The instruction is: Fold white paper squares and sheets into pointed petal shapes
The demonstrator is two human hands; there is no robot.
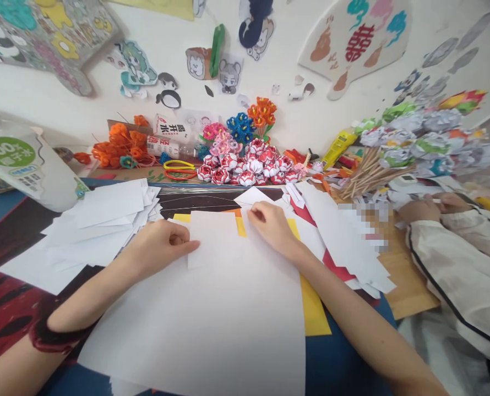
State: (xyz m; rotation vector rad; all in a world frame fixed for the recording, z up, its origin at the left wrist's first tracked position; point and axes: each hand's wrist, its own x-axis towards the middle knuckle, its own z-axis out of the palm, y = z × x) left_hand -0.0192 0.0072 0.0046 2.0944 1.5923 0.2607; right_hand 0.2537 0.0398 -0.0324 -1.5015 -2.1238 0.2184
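A large white paper sheet [212, 335] lies in front of me, reaching down to the bottom of the view. At its far edge, my left hand [156, 250] is closed, with thumb and fingers pinching the left edge of a smaller white paper rectangle [212, 234] that overlaps the sheet. My right hand [273, 225] is also closed, its fingers curled together at the upper right part of the large sheet. A sliver of yellow paper [315, 305] shows beneath the sheet on the right.
Stacked white papers [104, 220] lie on the left beside a large white bottle [26, 159]. More white sheets [339, 236] fan out to the right. Red-and-white paper flowers [253, 165] line the back near a stick bouquet [410, 143]. A co-worker's sleeves [455, 269] are at far right.
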